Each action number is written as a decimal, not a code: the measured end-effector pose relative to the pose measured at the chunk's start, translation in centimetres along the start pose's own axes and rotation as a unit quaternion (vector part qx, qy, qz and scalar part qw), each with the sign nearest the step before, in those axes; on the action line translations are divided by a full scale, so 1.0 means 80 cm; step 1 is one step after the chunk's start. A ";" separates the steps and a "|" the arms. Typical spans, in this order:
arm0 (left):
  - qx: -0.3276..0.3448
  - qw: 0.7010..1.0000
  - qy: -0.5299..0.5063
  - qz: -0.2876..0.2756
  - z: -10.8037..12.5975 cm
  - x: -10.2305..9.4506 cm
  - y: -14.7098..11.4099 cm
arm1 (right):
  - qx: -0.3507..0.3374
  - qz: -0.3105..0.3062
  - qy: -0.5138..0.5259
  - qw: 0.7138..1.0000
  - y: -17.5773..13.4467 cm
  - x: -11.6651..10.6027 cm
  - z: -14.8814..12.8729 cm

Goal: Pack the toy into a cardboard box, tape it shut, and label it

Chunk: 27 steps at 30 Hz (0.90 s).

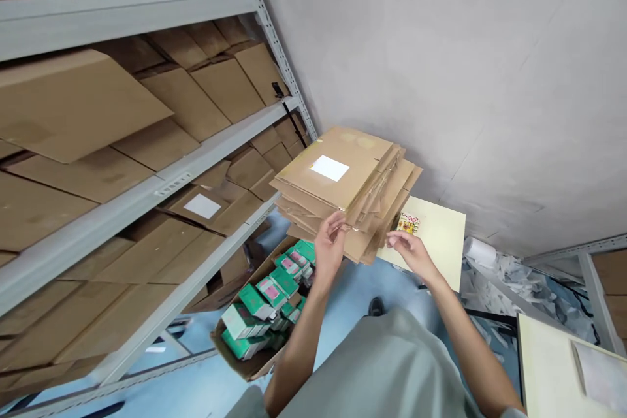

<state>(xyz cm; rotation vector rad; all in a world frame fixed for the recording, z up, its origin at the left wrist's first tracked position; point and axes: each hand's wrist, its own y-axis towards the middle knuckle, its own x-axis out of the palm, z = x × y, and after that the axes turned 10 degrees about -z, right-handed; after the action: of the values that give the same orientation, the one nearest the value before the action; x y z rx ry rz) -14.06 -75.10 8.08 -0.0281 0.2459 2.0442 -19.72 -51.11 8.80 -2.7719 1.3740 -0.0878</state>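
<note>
Step in hand, my read: handling or squaring up the cardboard stack (360, 186); sheets sit uneven, edges poking out on the near and right sides; next move probably calls for both hands seated on the stack's edges, evening loose sheets before any lift; left hand (331, 238) is at the stack's near edge, fingers half curled, can't tell if it pinches a sheet or just rests there; right hand (411, 250) is just off the stack's near right corner, fingers loosely bent, partly open, nothing visible in it; so the stack lies ahead of the left hand, ahead and left of the right; white label (330, 168) on top of the stack; pale table (443, 238) to its right; open carton (226, 356) of green packs (256, 301) below and left of it
</note>
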 end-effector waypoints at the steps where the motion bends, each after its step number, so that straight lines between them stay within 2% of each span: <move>1: -0.003 1.000 -0.006 0.003 -0.004 -0.010 0.010 | -0.010 -0.005 -0.003 1.000 0.025 0.012 -0.008; 3: -0.015 1.000 -0.027 0.001 -0.015 -0.026 0.027 | -0.020 -0.018 -0.012 1.000 0.072 0.035 -0.021; 6: -0.042 0.996 -0.073 -0.016 -0.030 -0.036 0.042 | 0.020 -0.047 -0.002 0.999 0.134 0.066 -0.031; 11: -0.069 0.989 -0.130 -0.031 -0.042 -0.033 0.050 | 0.107 -0.052 0.053 0.991 0.191 0.097 -0.030; 17: -0.088 0.982 -0.163 -0.026 -0.035 -0.026 0.050 | 0.123 -0.036 0.062 0.990 0.199 0.106 -0.026; 23: -0.076 0.980 -0.181 -0.044 -0.024 -0.021 0.045 | 0.040 0.018 0.114 0.993 0.190 0.111 -0.043; 27: -0.075 0.969 -0.235 0.006 -0.014 -0.020 0.044 | 0.007 0.044 0.131 0.990 0.165 0.112 -0.057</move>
<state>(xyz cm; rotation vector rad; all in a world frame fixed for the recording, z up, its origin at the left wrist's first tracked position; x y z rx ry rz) -16.48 -78.26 7.74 0.3614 -0.2056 2.0119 -25.07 -66.29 12.70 -2.7611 1.5406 -0.4712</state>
